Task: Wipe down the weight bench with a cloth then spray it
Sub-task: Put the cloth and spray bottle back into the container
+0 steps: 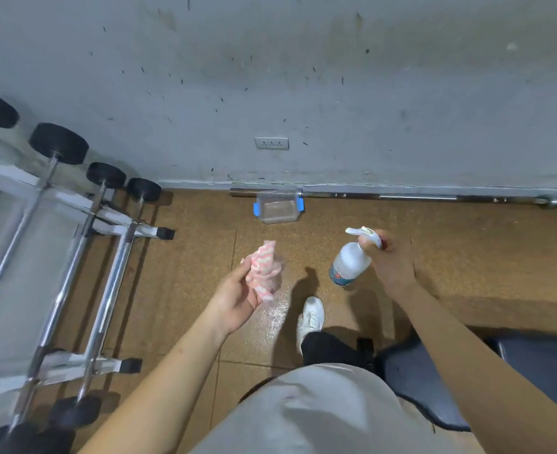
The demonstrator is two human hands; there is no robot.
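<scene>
Cloth (264, 273) bunched in the left hand (237, 298), spray bottle (349, 262) gripped at its neck by the right hand (391, 263), both seemingly readied for the bench (411, 381) at four o'clock.

A scuffed grey wall (270, 77) meets a brown speckled floor (467, 257); a barbell rack (74, 257) stands at left.

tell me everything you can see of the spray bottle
The spray bottle looks like translucent white plastic, with a white trigger head whose nozzle points left and a label printed in blue and red near its base. It hangs tilted in the air above the brown floor, base toward the lower left. The right hand grips its neck at the trigger; nothing else touches it. Its fill level cannot be told.
</scene>
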